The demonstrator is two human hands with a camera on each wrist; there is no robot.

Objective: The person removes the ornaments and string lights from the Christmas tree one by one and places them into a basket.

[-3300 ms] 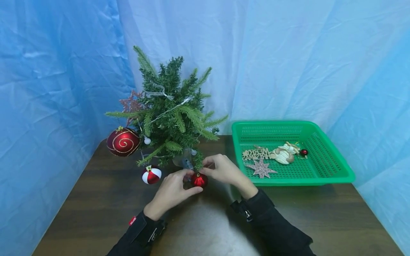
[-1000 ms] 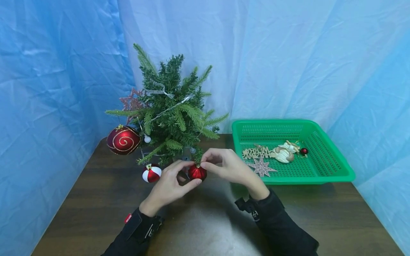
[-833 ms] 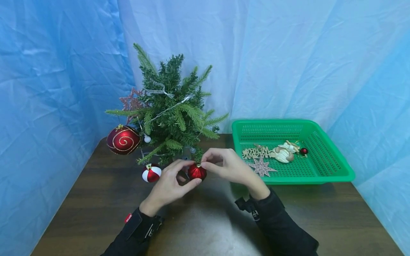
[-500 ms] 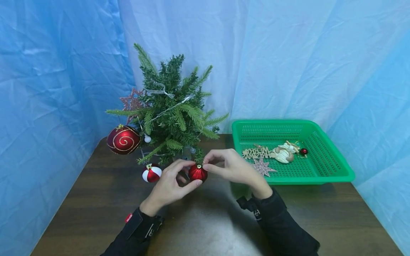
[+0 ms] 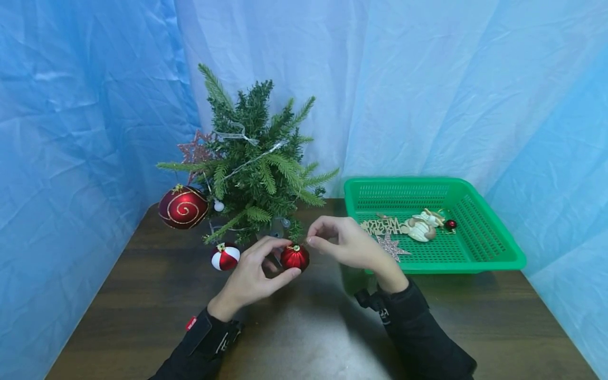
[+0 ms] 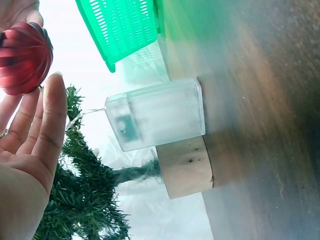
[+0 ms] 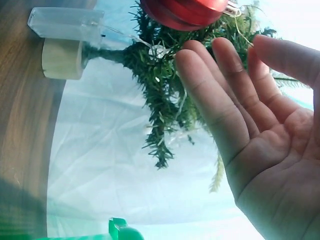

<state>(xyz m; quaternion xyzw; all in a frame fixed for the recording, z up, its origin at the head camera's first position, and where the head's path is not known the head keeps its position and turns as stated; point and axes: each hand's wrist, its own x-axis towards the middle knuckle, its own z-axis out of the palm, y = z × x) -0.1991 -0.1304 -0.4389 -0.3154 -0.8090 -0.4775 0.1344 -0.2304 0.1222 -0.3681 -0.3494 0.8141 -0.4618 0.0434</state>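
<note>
At the front of a small Christmas tree [image 5: 256,179], my left hand [image 5: 252,272] holds a ribbed red bauble [image 5: 295,257] between thumb and fingers. My right hand [image 5: 349,243], just right of the bauble, pinches its thin gold hanging string [image 7: 241,30] between thumb and a finger; the right wrist view shows the string drawn out from the bauble's cap, its other fingers extended. A low branch tip [image 5: 295,230] is just behind the bauble. On the tree's left hang a large red bauble [image 5: 182,208] with a gold spiral, a red-and-white bauble [image 5: 225,257] and a pink glitter star [image 5: 196,150].
Right of the tree stands a green basket [image 5: 494,232] with a silver star [image 5: 390,246], a wooden lettering ornament [image 5: 382,227], a cream figure [image 5: 420,228] and a small red bauble [image 5: 450,225]. A clear box [image 6: 160,115] sits beside the tree's wooden base [image 6: 185,167].
My right hand has moved slightly right and away from the bauble's cap, with the string between its fingertips. The left hand keeps hold of the bauble, which has shifted slightly right.
</note>
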